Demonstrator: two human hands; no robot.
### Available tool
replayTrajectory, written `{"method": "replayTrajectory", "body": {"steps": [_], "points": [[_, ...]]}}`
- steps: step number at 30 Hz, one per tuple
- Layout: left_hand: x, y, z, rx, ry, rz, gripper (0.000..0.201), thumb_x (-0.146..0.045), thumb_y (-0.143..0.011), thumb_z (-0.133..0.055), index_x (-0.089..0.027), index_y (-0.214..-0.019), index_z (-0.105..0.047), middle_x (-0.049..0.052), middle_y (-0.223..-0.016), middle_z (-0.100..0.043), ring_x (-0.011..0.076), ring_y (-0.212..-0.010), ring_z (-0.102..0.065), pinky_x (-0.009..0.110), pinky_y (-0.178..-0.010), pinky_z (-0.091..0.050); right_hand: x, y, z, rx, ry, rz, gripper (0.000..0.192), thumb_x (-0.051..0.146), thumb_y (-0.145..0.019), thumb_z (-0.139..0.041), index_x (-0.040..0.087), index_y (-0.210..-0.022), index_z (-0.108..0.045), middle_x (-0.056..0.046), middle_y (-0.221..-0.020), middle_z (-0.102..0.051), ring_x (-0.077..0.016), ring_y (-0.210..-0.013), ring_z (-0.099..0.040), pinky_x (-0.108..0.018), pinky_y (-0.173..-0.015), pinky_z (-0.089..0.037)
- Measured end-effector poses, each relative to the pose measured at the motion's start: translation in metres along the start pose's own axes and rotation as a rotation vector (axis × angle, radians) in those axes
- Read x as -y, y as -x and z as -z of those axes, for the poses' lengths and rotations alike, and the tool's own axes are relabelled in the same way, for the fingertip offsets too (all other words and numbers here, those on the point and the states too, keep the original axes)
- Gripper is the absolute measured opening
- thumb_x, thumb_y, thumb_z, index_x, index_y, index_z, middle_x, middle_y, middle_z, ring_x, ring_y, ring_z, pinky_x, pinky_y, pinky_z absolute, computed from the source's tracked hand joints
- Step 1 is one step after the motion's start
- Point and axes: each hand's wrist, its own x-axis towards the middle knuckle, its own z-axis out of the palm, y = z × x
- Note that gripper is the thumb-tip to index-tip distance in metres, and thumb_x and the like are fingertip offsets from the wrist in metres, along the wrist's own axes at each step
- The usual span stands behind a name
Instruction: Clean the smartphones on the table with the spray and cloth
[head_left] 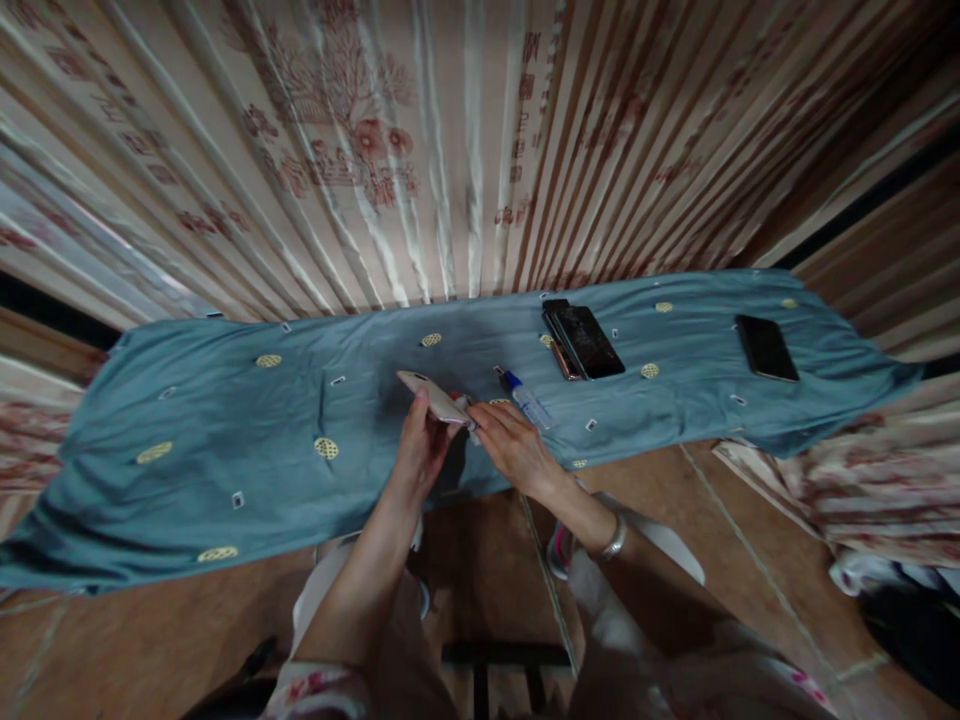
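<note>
1. The left hand holds a slim pale pink rectangular phone above the near edge of the table, its fingers wrapped around the phone's lower end from beneath, thumb on the upper face.
2. The phone's long axis runs from upper left down to lower right, and its lower right end points straight at the right hand.
3. The right hand's fingers are drawn together at that lower right end of the phone, touching it or something small and pale there; what they pinch is too small to tell.
4. Both hands meet at the phone, the left carrying it and the right working only at its tip, so the right hand is the one closer to that end.
5. A small clear bottle with a blue cap lies on its side just beyond the right hand, on the teal cloth with yellow round patches that covers the table.
6. Further back to the right lie 2 stacked dark phones, and well apart, near the cloth's right end, 1 more black phone.
</note>
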Motion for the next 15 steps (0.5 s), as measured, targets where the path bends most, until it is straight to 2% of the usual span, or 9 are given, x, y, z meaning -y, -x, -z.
{"method": "replayTrajectory", "body": {"steps": [4,9,12,15], "points": [[0.003,-0.002,-0.003,-0.001,-0.007,-0.013,0.048,-0.054,-0.072,-0.071,-0.017,-0.101,-0.061,0.007,-0.089,-0.066,0.0180,-0.084,-0.064,0.027,-0.071,-0.053,0.000,-0.001,0.002,-0.008,-0.005,-0.012,0.035,0.021,-0.098,-0.043,0.015,-0.129,-0.057,-0.013,-0.117,-0.067,-0.0234,-0.109,-0.060,-0.040,-0.096,-0.052],[0.009,-0.002,-0.011,0.017,-0.042,-0.112,0.053,-0.043,-0.070,-0.076,-0.021,-0.113,-0.054,0.002,-0.086,-0.064,0.0161,-0.079,-0.063,0.026,-0.066,-0.051,0.004,-0.002,0.000,-0.022,0.054,-0.041,0.036,0.026,-0.098,-0.044,0.014,-0.129,-0.057,-0.014,-0.117,-0.067,-0.0247,-0.107,-0.060,-0.040,-0.096,-0.051],[0.012,-0.001,-0.018,0.004,-0.043,-0.134,0.058,-0.038,-0.071,-0.076,-0.023,-0.121,-0.050,0.001,-0.086,-0.065,0.0157,-0.079,-0.063,0.027,-0.070,-0.051,0.003,-0.002,-0.002,-0.029,0.058,-0.087,0.034,0.023,-0.099,-0.041,0.015,-0.126,-0.059,-0.013,-0.114,-0.068,-0.0239,-0.105,-0.060,-0.040,-0.096,-0.051],[0.015,0.000,-0.022,0.022,-0.022,-0.146,0.062,-0.042,-0.072,-0.075,-0.024,-0.124,-0.048,0.001,-0.088,-0.065,0.0162,-0.085,-0.064,0.027,-0.075,-0.050,-0.001,-0.001,-0.001,-0.045,-0.004,-0.128,0.033,0.023,-0.098,-0.040,0.014,-0.123,-0.061,-0.014,-0.113,-0.069,-0.0240,-0.106,-0.060,-0.040,-0.096,-0.050]]}}
